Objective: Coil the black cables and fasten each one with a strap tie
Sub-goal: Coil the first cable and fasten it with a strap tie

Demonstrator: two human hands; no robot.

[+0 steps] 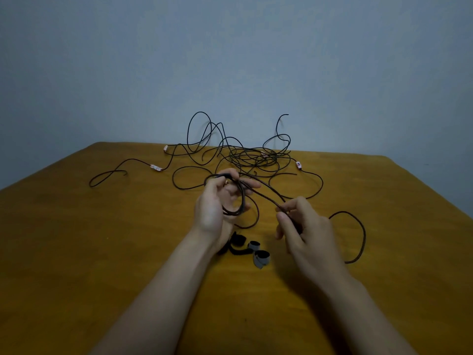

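Note:
My left hand (pixel 217 201) grips a small coil of black cable (pixel 242 201), a few loops gathered in its fingers above the table. From that coil the same cable runs right to my right hand (pixel 302 226), which pinches it between thumb and fingers. Past my right hand the free length (pixel 362 234) curves out in a wide loop on the table. Near my left wrist lie several strap ties: black ones (pixel 236 243) and grey rolled ones (pixel 261 257).
A tangle of black cables (pixel 253 157) with small white tags (pixel 156 167) sprawls across the far half of the yellow-brown table (pixel 102 252). Some loops stand up against the grey wall (pixel 230 60). One strand reaches far left (pixel 107 175).

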